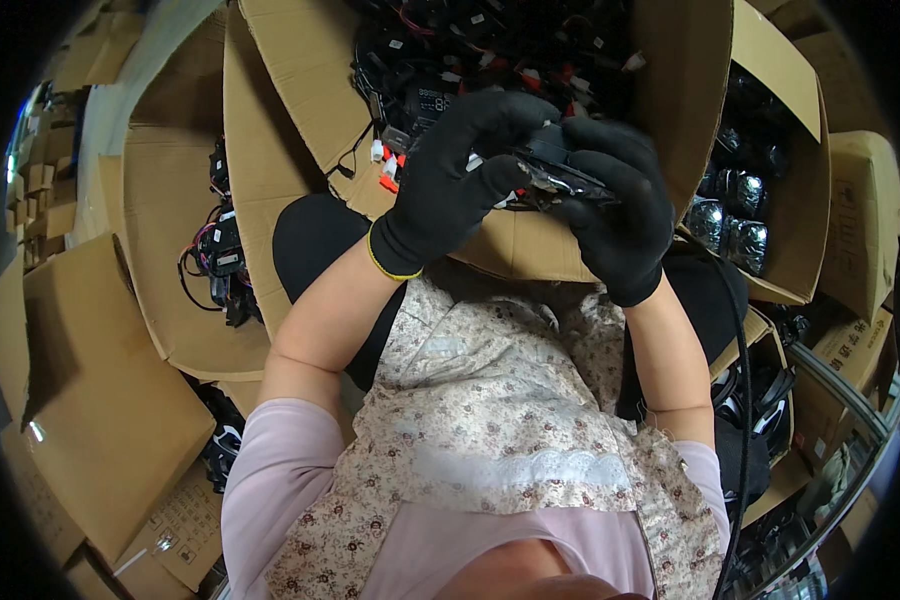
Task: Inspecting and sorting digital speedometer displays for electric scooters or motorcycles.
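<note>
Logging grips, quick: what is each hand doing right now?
Left hand: closed on the small black part.
Right hand: closed on the same part.

Small flat black part [560,178] mostly covered by my black-gloved left hand [450,185] and black-gloved right hand [620,215]; only a shiny edge shows, can't tell its shape. Big open brown cardboard box [290,90] ahead: its tangle of black wired parts with red and white connectors [490,50] is cut off by the top edge, individual pieces too jumbled to separate. Shiny black rounded pieces [730,205] in the box to my right sit in shadow, partly behind a flap.
</note>
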Action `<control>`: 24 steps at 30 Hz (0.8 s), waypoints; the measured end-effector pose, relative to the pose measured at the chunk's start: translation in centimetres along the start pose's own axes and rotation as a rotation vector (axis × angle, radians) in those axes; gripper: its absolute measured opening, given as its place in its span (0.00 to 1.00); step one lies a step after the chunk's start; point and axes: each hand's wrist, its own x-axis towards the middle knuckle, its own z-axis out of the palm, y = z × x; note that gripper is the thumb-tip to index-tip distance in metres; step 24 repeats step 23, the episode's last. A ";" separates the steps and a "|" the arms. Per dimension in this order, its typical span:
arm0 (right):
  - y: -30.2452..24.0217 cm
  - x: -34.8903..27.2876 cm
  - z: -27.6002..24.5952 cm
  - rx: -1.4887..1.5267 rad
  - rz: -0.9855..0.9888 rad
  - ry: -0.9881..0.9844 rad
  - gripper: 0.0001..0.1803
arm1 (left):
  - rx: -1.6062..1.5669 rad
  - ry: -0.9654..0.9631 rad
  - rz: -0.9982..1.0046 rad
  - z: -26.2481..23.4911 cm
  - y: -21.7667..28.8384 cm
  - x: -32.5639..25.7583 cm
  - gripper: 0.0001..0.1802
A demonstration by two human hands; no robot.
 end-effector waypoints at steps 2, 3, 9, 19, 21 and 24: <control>-0.1 0.2 -0.1 -0.034 -0.052 -0.006 0.23 | 0.083 -0.054 0.035 -0.6 0.1 0.2 0.27; -0.2 0.4 0.0 -0.097 -0.111 -0.023 0.24 | 0.169 -0.111 0.070 -1.0 0.3 0.6 0.27; -0.1 -0.2 0.8 -0.099 -0.083 0.000 0.27 | 0.311 -0.160 0.213 -0.3 0.6 1.2 0.19; 0.5 0.8 0.3 -0.016 0.265 0.022 0.40 | -0.248 0.110 -0.211 -0.3 -1.4 0.5 0.25; 0.6 0.0 0.8 0.060 0.418 -0.031 0.40 | 0.414 0.066 0.077 -0.3 -0.4 1.1 0.29; 0.5 0.0 0.3 -0.140 0.260 -0.050 0.38 | 0.538 0.000 0.125 -0.5 -0.2 1.0 0.33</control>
